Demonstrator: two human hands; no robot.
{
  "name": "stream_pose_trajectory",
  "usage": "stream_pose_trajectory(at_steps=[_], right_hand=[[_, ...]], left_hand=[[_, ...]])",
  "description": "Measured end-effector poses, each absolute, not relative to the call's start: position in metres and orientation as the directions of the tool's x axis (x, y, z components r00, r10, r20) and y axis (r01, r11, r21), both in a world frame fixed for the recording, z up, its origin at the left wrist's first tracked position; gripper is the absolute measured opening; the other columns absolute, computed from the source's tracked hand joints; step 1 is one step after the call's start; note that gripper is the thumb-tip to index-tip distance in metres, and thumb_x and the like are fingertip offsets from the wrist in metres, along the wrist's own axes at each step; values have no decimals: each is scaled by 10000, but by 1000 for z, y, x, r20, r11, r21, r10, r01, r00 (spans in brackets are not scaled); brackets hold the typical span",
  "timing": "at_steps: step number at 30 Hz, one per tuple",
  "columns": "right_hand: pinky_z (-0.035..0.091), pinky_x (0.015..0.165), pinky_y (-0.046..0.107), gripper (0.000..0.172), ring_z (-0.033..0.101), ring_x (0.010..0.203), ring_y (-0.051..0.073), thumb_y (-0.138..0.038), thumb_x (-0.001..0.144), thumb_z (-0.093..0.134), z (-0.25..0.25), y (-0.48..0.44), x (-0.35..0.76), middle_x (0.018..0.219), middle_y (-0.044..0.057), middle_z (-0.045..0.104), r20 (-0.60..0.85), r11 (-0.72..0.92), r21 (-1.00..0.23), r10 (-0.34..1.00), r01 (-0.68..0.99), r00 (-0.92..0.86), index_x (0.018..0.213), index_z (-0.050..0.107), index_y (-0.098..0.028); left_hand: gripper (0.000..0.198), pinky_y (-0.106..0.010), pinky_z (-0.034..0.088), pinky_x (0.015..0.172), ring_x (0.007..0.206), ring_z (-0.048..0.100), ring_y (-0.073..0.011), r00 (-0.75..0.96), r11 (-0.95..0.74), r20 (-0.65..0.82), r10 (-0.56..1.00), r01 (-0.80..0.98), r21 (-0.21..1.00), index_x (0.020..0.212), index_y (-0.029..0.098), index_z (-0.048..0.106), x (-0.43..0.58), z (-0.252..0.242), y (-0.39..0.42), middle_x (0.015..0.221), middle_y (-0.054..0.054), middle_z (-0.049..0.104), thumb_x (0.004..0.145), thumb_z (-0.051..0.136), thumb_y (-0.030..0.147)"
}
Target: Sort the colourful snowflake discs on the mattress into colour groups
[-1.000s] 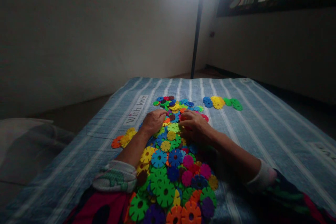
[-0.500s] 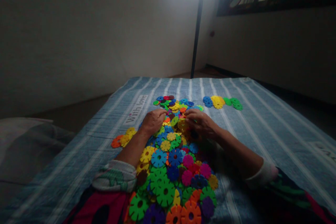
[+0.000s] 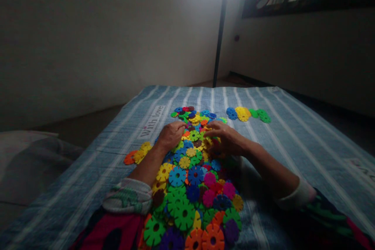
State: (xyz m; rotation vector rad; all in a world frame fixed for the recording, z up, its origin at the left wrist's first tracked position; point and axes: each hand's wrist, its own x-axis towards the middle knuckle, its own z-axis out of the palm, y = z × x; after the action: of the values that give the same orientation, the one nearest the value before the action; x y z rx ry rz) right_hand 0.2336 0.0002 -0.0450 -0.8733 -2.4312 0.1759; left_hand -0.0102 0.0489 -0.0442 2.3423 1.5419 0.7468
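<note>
A long pile of colourful notched plastic discs (image 3: 184, 162) runs down the middle of a striped blue cloth (image 3: 117, 164). At the pile's upper left side is my left hand (image 3: 172, 134), its fingers curled together at the tips; whatever they hold is too small to make out. My right hand (image 3: 222, 136) hovers over the pile's right side, fingers apart and bent downward, with no disc visibly gripped. A light green disc (image 3: 195, 136) lies flat between the two hands.
Blue, yellow and green discs (image 3: 243, 113) form a row at the back right. Yellow and orange discs (image 3: 137, 155) lie left of my left forearm. Beyond the cloth's far edge stands a dark pole (image 3: 219, 39). Pale fabric (image 3: 26, 156) is at the far left.
My right hand's fingers have spread, and its wrist has moved slightly right. The light green disc between the hands, tilted before, now lies flat. My left hand has stayed put.
</note>
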Motion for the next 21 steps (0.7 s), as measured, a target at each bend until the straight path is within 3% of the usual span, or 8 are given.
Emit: stream_pose_trajectory(at_steps=[5,9,12,16,21], right_hand=[[474,861,392,222,552,1029,250,-263,708,785,-46,-1,227,1087,108,606,424,768,-273,636,579,-644,892,683,-191],[464,895,420,276,540,1084,269,-323,706,787,-48,1,228,1133,122,598,496,790,-317,610,525,-619,915,666,-189],[473,843,392,233,574,1003,247,-332,753,748,-45,6,242,1075,104,627,531,747,-378,659,547,-532,921,656,-200],[460,760,364,184,596,830,232,-318,776,703,-44,17,277,875,71,660,576,582,-362,754,728,-316,905,657,-195],[453,776,377,233,615,871,266,-324,759,666,-57,29,327,924,100,691,611,283,-318,791,905,-33,944,666,-182]], left_hand=[[378,-290,512,893,967,676,-204,308,-411,283,908,783,467,953,193,745,-11,-45,49,1013,-47,753,795,410,269],[382,-287,516,882,947,677,-203,309,-417,292,905,779,468,949,197,747,-11,-45,49,1001,-42,755,793,406,271],[386,-292,519,879,937,679,-209,315,-420,289,904,776,470,952,192,748,-11,-45,49,998,-47,755,794,407,280],[375,-289,519,875,914,680,-203,317,-428,298,900,771,471,939,200,748,-10,-44,49,989,-42,758,796,410,278],[372,-301,520,881,923,681,-209,318,-426,294,901,773,471,931,198,746,-10,-43,49,985,-47,756,802,406,276]])
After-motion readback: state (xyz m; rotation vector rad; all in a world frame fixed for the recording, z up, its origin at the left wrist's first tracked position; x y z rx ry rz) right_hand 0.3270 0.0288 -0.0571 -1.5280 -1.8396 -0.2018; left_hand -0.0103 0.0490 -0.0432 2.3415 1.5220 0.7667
